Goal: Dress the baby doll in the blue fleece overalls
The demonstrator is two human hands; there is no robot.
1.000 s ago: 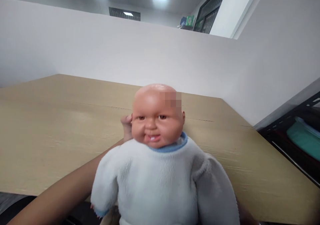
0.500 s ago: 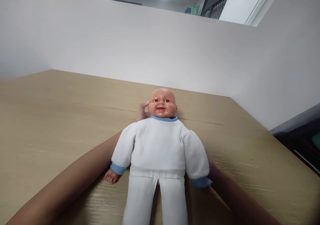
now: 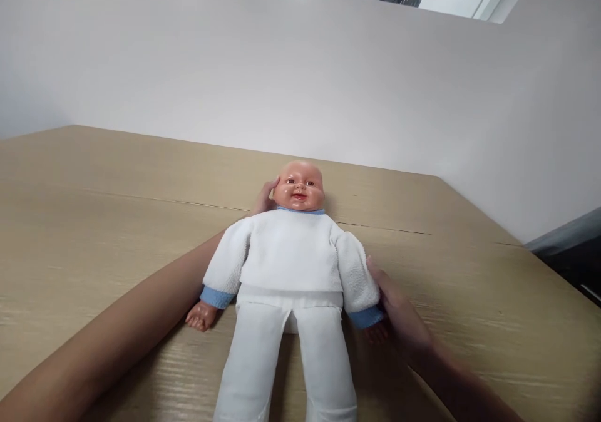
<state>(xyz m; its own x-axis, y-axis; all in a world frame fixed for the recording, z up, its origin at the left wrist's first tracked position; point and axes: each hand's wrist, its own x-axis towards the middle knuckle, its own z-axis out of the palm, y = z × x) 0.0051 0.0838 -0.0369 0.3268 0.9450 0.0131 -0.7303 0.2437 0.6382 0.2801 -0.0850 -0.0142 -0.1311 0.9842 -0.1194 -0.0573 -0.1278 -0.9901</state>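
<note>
A baby doll (image 3: 291, 253) with a bald, glossy head lies face up, its head toward the far side of the table. It wears a fluffy white top with blue collar and cuffs, and white trousers running out of the bottom of view. My left hand (image 3: 267, 198) cups the doll's head from the side, its thumb along the cheek and the other fingers hidden behind. Against the outer edge of the sleeve on the right, my right hand (image 3: 394, 300) is closed around the doll's arm, thumb on the fabric, remaining fingers out of sight beneath.
The wooden table (image 3: 141, 165) has a thin seam running across it under the doll. Behind stands a pale wall (image 3: 263, 77) with an opening at the top right. A dark object (image 3: 570, 259) sits beyond the table's right edge.
My right hand has come out from behind the doll to the outside of its sleeve. In view, the doll appears slightly lower-left and flatter. My left hand stays at its head.
</note>
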